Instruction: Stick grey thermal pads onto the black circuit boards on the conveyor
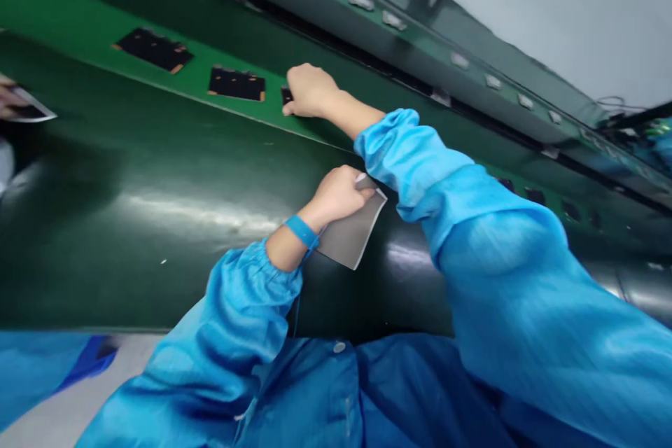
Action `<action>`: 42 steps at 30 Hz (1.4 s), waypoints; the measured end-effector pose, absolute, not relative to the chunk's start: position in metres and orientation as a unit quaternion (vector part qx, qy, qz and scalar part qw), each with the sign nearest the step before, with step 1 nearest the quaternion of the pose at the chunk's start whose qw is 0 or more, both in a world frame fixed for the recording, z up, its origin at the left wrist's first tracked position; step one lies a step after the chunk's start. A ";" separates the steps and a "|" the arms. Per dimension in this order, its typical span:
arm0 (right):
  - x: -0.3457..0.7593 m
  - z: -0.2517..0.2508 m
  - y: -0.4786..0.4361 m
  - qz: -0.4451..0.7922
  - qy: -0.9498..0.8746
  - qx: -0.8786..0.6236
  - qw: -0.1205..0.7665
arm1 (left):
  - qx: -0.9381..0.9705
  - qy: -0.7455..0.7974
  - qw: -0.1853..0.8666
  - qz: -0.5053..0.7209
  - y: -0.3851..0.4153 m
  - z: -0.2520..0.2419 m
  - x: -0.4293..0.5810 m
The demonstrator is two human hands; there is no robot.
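Note:
A thin grey sheet with a pale edge [349, 234] is pinched in my left hand [340, 192], which wears a blue wrist strap [302, 229]. The sheet hangs over the dark green bench, close in front of me. Further out, on the bright green strip, my right hand [312, 89] is closed on a flat black piece [286, 95]. Most of that piece is hidden under the fingers. Left of it lie two similar black pieces with copper-coloured corners, one near [237, 83] and one farther off [153, 49].
A dark green bench [157, 210] runs across in front of me. Behind the green strip rises a ledge with a dark rail [367, 63]. At the left edge another person's hand [8, 99] holds a dark sheet. More dark pieces [535, 196] lie along the strip at right.

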State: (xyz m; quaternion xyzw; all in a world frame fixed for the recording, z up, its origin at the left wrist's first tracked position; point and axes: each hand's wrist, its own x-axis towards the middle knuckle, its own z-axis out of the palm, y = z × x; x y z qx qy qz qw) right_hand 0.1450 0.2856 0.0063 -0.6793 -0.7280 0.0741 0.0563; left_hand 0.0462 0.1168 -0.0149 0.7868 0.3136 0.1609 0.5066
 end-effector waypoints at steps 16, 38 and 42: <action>0.244 -0.030 0.028 0.275 -0.596 -0.621 0.430 | 0.683 0.383 0.591 0.195 0.122 -0.016 0.046; 0.221 -0.030 0.031 0.171 -0.630 -0.618 0.438 | 0.703 0.374 0.578 0.178 0.120 -0.014 0.045; 0.216 -0.034 0.026 0.086 -0.683 -0.603 0.404 | 0.706 0.371 0.577 0.178 0.120 -0.015 0.045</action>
